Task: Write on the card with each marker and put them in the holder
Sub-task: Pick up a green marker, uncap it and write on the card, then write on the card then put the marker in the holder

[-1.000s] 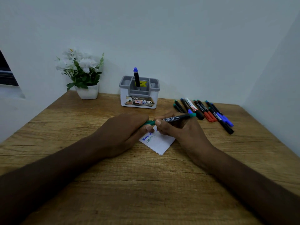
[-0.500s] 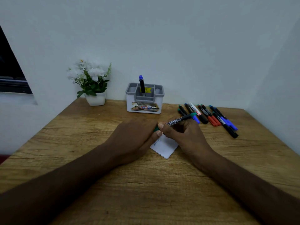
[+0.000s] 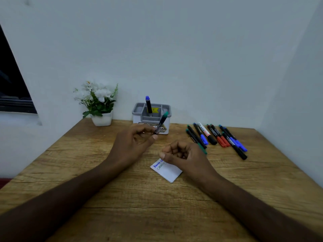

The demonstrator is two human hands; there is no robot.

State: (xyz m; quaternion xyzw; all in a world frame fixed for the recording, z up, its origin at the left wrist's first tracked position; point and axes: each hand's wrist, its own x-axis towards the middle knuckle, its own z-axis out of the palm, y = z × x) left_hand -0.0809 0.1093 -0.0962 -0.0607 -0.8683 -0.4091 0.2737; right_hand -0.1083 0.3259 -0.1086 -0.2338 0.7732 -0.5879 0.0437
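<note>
- Pinching the lower end of the green marker point(image 3: 161, 123), the left hand point(image 3: 132, 145) is held above the table point(image 3: 87, 172), knuckles up, forearm running in from the lower left; thumb and fingertips are closed on the barrel.
- The green marker is seen tilted, its long axis rising from the fingers up and to the right; the green end points toward the holder point(image 3: 151, 117) and overlaps its front right corner in the head view. Whether it touches the holder cannot be told.
- The right hand point(image 3: 181, 156) is held low over the card point(image 3: 167, 170), fingers loosely curled with the thumb alongside; nothing is seen inside them. Its forearm enters from the lower right.
- The card is laid flat on the table between the two hands, turned cornerwise, partly covered by the right hand. Blue and green writing is seen near its upper left edge.
- The holder is placed at the back of the table by the wall; a blue marker point(image 3: 148, 106) stands in its middle compartment, leaning slightly left, blue end up.
- The remaining markers point(image 3: 216, 137) are laid in a row to the right of the holder, axes running diagonally, ends toward the lower right.
- A potted plant point(image 3: 98, 103) with white flowers is set left of the holder.
</note>
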